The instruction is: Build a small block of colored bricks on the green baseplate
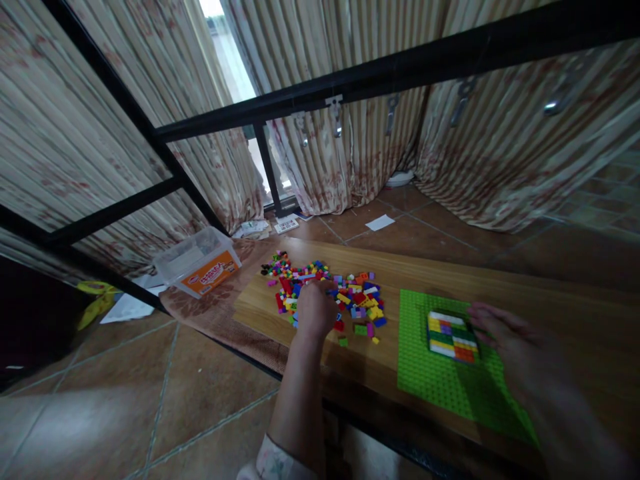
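Observation:
My left hand (pixel 316 310) reaches down into a spread of loose, many-coloured toy bricks (pixel 359 300). Its fingers look curled, but the back of the hand hides the tips and anything in them. To the right lies a green studded baseplate (pixel 415 363). On it is a small, flat block of bricks (pixel 451 337) in white, yellow, green, orange and purple rows. My right hand (pixel 505 330) is at that block's right edge, slightly blurred, its fingertips drawn together. Whether they hold a brick or touch the block cannot be made out.
The bricks and baseplate lie on a long wooden board (pixel 270 320). Left of it stands a clear plastic tub (pixel 197 260) with an orange label. A dark metal bar (pixel 370 80) crosses above, in front of striped curtains (pixel 350 160). Paper (pixel 380 223) lies on the tiled floor.

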Motion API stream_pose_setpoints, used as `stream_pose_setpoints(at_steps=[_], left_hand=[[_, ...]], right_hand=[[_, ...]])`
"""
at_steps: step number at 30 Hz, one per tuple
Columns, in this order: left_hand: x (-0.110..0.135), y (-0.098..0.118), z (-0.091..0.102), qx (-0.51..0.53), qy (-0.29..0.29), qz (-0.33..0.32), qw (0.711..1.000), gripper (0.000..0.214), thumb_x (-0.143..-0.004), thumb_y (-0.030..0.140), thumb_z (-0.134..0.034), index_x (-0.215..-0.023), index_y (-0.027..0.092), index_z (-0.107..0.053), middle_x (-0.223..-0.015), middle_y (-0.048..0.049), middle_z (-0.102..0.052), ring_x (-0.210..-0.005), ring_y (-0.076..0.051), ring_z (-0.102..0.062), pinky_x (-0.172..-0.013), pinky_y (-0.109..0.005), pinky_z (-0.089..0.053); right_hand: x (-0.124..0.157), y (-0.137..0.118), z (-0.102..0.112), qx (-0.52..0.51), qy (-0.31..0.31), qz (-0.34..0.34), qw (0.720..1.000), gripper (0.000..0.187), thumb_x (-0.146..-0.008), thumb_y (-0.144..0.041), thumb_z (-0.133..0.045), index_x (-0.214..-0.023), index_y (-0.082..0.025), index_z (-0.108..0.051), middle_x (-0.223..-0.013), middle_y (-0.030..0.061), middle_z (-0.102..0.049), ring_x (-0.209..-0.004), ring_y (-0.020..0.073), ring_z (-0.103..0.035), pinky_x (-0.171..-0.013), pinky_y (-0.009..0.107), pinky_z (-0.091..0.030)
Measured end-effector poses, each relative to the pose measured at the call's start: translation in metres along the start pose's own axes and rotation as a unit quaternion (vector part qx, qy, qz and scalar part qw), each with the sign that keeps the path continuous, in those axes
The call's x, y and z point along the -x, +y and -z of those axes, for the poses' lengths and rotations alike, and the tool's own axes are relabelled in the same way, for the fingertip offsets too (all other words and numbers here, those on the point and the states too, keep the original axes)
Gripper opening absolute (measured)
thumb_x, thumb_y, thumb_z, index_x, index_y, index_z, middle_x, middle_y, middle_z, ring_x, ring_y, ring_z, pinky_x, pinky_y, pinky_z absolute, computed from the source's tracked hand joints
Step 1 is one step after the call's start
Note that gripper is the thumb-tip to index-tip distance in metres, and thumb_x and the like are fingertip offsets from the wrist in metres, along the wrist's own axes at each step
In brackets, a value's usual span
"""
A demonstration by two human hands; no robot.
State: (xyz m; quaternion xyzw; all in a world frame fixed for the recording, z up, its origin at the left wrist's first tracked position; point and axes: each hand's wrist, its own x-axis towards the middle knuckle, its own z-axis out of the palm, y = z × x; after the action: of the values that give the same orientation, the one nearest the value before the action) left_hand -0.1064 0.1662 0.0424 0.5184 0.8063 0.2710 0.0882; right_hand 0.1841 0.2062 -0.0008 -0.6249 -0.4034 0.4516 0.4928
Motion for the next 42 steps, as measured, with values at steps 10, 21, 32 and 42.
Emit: stream_pose_setpoints(at_steps=[10, 21, 32, 42], left_hand=[[0.001, 0.008, -0.021, -0.076, -0.032, -0.094, 0.992, 0.034, -0.073, 0.008, -0.057, -0.096, 0.022, -0.077, -0.108, -0.0103, -0.065, -0.101, -0.025, -0.056, -0.093, -0.036, -0.044], [-0.001, 0.018, -0.018, 0.070, -0.001, -0.103, 0.992, 0.015, -0.081, 0.015, -0.058, -0.092, 0.016, -0.068, -0.094, -0.0095, -0.069, -0.089, -0.023, -0.063, -0.086, -0.036, -0.048], [0.057, 0.093, -0.073, 0.451, -0.226, -0.039, 0.863, 0.024, -0.082, 0.030, -0.062, -0.097, 0.015, -0.074, -0.077, -0.0042, -0.073, -0.065, -0.014, -0.064, -0.060, -0.023, -0.051], [0.067, 0.119, -0.082, 0.427, -0.260, -0.106, 0.859, 0.020, -0.085, 0.025, -0.058, -0.087, 0.017, -0.075, -0.086, -0.0040, -0.074, -0.075, -0.015, -0.065, -0.070, -0.024, -0.052]], right_hand=[[-0.005, 0.004, 0.004, -0.010, 0.017, -0.005, 1.000, 0.033, -0.063, -0.046, -0.071, -0.088, -0.025, -0.070, -0.102, 0.0048, -0.071, -0.100, 0.0249, -0.065, -0.088, 0.042, -0.055], [-0.003, -0.010, 0.006, -0.074, 0.055, 0.016, 0.996, 0.028, -0.061, -0.040, -0.072, -0.083, -0.023, -0.072, -0.090, 0.0040, -0.072, -0.080, 0.0162, -0.064, -0.065, 0.027, -0.052], [0.017, -0.018, 0.014, 0.046, -0.097, 0.119, 0.987, 0.027, -0.072, -0.042, -0.070, -0.092, -0.024, -0.074, -0.096, 0.0050, -0.075, -0.088, 0.0223, -0.068, -0.083, 0.038, -0.054], [0.019, -0.012, 0.031, 0.137, -0.189, 0.169, 0.958, 0.033, -0.080, -0.045, -0.063, -0.105, -0.025, -0.073, -0.105, 0.0059, -0.074, -0.098, 0.0246, -0.068, -0.090, 0.041, -0.052]])
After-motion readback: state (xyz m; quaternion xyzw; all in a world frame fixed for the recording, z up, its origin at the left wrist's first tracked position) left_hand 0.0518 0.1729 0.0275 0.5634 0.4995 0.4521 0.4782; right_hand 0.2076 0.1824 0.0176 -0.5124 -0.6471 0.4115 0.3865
